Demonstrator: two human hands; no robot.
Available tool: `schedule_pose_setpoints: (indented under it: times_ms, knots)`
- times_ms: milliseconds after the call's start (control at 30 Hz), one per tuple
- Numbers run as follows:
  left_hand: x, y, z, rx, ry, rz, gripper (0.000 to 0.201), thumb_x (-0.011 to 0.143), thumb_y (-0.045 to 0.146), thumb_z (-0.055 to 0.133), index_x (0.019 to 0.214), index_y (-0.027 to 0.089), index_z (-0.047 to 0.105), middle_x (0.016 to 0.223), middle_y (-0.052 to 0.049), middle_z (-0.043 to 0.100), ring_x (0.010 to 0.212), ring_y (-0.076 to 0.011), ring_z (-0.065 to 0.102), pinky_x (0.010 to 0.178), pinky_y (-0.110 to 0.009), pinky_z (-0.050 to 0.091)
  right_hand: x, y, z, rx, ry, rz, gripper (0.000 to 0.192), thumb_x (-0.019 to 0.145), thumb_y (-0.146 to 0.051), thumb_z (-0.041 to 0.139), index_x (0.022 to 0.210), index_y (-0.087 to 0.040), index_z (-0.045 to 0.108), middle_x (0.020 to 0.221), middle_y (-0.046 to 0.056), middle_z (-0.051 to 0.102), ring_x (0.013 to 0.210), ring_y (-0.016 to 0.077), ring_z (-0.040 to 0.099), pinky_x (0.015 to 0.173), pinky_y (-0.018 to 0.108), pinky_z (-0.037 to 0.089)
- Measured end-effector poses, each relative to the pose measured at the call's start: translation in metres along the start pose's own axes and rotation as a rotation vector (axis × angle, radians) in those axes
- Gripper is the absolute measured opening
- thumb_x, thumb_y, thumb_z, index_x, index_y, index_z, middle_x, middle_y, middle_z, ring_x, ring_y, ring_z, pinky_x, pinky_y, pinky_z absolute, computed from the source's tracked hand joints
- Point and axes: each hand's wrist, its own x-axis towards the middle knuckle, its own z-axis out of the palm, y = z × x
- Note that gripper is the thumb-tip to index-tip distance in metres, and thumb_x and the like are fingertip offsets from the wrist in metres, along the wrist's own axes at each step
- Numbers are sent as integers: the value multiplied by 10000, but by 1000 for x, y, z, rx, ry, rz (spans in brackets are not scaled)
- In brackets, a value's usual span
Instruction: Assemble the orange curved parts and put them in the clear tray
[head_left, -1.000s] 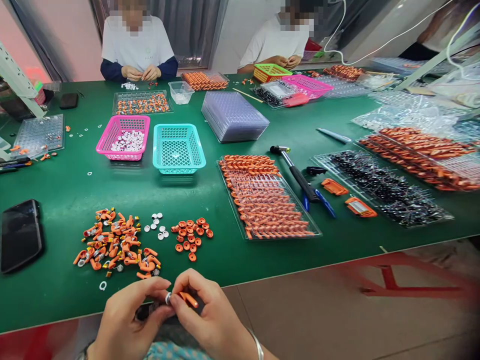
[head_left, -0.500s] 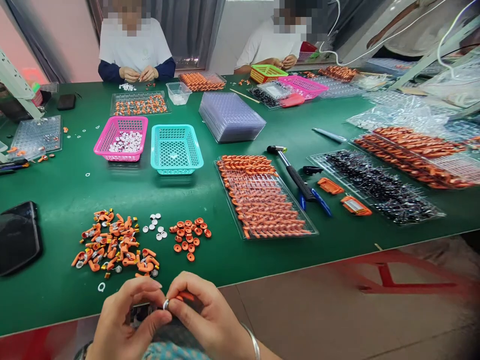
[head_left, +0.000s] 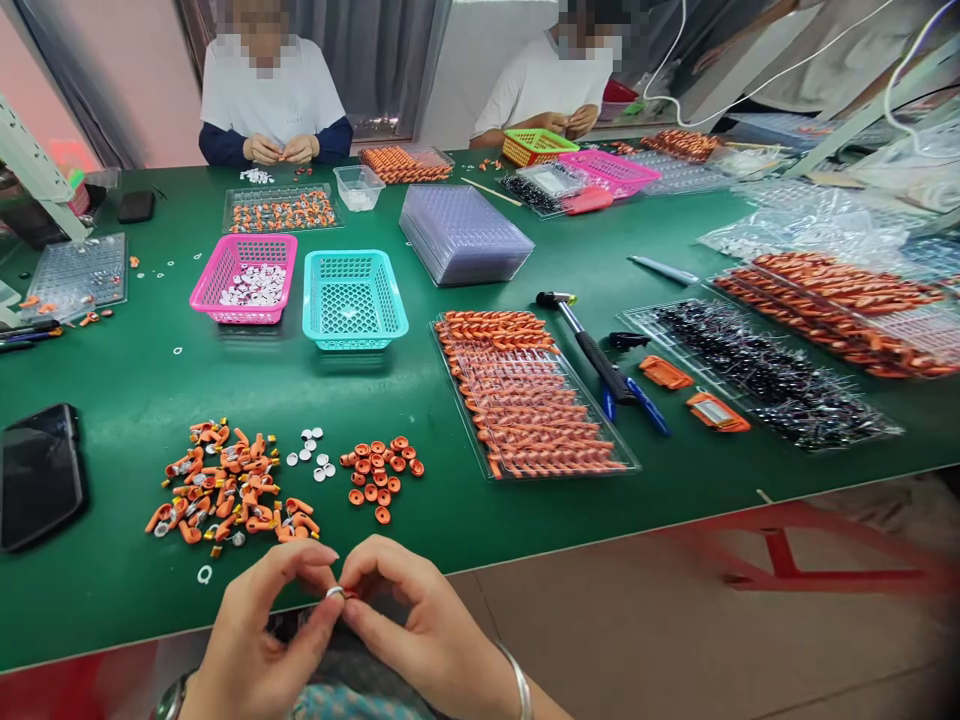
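Orange part (head_left: 351, 594), pinched between both hands just over the near edge of the desk (head_left: 135, 400). A second ago its orange tail showed plainly, slanting down to the right; now only a sliver shows beside a small silver ring (head_left: 334, 592), so its long axis and heading cannot be told. Left hand (head_left: 259, 640): closed, thumb and forefinger gripping the ring end; the fingertips have risen slightly. Right hand (head_left: 420, 625): closed on the orange part, fingers curled more tightly over it than before. Desk: green mat, unchanged. Just ahead of the hands lie a heap of orange parts (head_left: 229, 490), a few white discs (head_left: 315, 452) and a cluster of orange caps (head_left: 381, 472); a black phone (head_left: 39, 475) at far left. Farther back stand a pink basket (head_left: 245, 278), a teal basket (head_left: 354, 298) and a clear tray (head_left: 534, 395) of filled rows. Two seated people work at the far side; grey curtain behind.
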Motion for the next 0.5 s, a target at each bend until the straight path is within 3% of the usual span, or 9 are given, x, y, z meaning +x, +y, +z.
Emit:
schedule_pose_setpoints:
  times_ms: [100, 233, 367, 500]
  knots:
    - [2, -1, -1, -137, -9, -85, 376, 867, 137, 619, 1178, 337, 553, 879, 35, 717, 819, -129, 703, 783, -189, 565, 1, 3, 1, 194, 47, 91, 207, 839, -380, 659, 809, -187, 589, 772, 13, 582, 691, 148, 542, 642, 263, 452]
    - [2, -3, -2, -225, -1, -186, 281, 825, 177, 700, 1059, 320, 640, 873, 37, 724, 791, -133, 711, 733, -172, 578, 1, 8, 2, 445, 50, 168, 357, 764, -495, 745, 813, -185, 573, 778, 2, 579, 656, 120, 519, 648, 255, 433]
    - [4, -1, -2, -161, -67, -190, 60, 820, 193, 698, 833, 251, 704, 787, 17, 707, 710, -135, 677, 656, -172, 557, 0, 11, 5, 557, 45, 176, 374, 740, -489, 780, 820, -180, 584, 766, -9, 579, 641, 100, 507, 647, 239, 422]
    - [7, 2, 0, -97, -81, -160, 92, 843, 200, 663, 755, 219, 683, 718, 9, 672, 669, -137, 637, 618, -188, 519, -2, 12, 7, 575, 34, 215, 380, 731, -483, 794, 827, -161, 616, 710, -18, 568, 628, 91, 501, 632, 220, 414]
